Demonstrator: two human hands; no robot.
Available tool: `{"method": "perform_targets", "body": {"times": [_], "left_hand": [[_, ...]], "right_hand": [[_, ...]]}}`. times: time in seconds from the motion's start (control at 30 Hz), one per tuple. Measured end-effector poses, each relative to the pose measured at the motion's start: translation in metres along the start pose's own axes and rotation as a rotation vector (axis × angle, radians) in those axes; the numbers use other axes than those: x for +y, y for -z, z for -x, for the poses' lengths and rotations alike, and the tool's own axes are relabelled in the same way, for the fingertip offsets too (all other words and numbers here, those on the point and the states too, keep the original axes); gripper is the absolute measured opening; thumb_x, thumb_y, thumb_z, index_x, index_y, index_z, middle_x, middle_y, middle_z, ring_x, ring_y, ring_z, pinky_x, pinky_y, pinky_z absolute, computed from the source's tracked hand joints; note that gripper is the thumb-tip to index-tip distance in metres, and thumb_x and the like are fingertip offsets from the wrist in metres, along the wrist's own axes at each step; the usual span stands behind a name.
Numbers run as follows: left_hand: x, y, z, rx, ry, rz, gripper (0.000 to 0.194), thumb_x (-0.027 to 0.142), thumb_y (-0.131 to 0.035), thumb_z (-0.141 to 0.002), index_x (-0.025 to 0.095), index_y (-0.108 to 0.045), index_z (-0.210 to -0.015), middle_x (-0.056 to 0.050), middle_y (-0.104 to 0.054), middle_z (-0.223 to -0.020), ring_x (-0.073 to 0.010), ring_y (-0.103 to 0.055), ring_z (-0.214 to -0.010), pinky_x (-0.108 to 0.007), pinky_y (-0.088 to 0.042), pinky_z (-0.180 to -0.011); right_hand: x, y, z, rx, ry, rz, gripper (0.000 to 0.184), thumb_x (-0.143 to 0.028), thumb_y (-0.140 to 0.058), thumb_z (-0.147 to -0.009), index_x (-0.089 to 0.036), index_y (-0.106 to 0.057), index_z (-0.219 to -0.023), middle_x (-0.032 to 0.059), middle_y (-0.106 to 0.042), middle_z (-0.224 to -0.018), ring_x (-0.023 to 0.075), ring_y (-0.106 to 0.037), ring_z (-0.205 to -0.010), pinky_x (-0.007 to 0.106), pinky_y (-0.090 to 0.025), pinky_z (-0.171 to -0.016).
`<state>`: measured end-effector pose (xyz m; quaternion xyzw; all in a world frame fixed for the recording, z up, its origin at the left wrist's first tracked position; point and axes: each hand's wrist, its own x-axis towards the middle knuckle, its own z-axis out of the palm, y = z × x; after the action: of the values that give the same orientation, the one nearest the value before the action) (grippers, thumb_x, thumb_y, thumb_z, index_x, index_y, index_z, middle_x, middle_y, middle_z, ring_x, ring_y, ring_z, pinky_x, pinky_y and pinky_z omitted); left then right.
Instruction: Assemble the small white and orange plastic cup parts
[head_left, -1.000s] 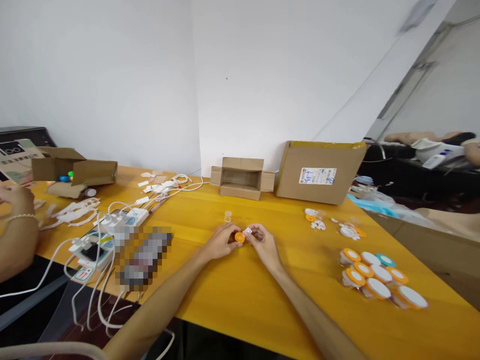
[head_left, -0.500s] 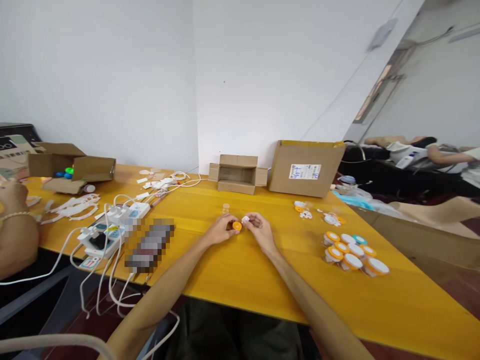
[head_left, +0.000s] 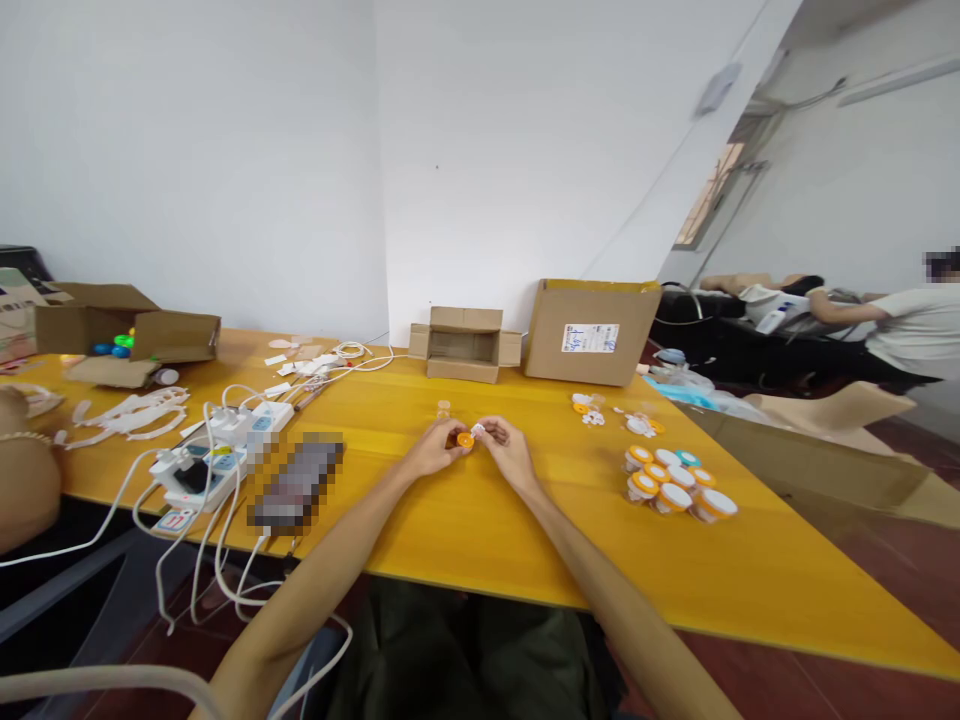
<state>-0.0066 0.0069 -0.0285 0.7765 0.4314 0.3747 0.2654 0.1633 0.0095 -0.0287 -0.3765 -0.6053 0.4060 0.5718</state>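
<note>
Space between the round orange cap (head_left: 465, 440) and the small white piece (head_left: 478, 431) has narrowed over the past second, so the two sit side by side at the fingertips (whether they touch or interlock is too small to tell). That brings both parts into close reach of each other, though each seems, in my judgement, to be separately gripped.

The left hand (head_left: 433, 450) has thumb and fingers clamped on the cap; the right hand (head_left: 511, 455) pinches the white piece. Both pieces are on the near side of the small open carton (head_left: 463, 372).

Counting by that carton: one small clear cup (head_left: 443, 409) stands between it and the left hand; one large carton (head_left: 555, 345) is at its right, and one open box (head_left: 184, 337) with coloured balls well to its left. To its right and nearer lie two clusters of loose parts (head_left: 592, 419), then nine lidded jars (head_left: 676, 496): four orange-rimmed, four broad white-topped, one teal-rimmed. Loose white bits and balls are too small to count.
</note>
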Motion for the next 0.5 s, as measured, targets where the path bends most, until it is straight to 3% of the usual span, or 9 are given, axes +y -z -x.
{"method": "perform_targets", "body": {"times": [0.5], "left_hand": [[0.0008, 0.0049, -0.0024, 0.023, -0.053, 0.021, 0.013, 0.018, -0.069, -0.076, 0.019, -0.069, -0.09, -0.002, -0.068, -0.086, -0.0188, -0.061, -0.084, -0.032, -0.049, -0.085]], "right_hand": [[0.0035, 0.0006, -0.0041, 0.062, 0.032, 0.038, 0.044, -0.064, -0.071, -0.065, -0.022, -0.063, -0.073, 0.0048, -0.069, -0.073, 0.0205, -0.064, -0.069, 0.034, -0.052, -0.068]]}}
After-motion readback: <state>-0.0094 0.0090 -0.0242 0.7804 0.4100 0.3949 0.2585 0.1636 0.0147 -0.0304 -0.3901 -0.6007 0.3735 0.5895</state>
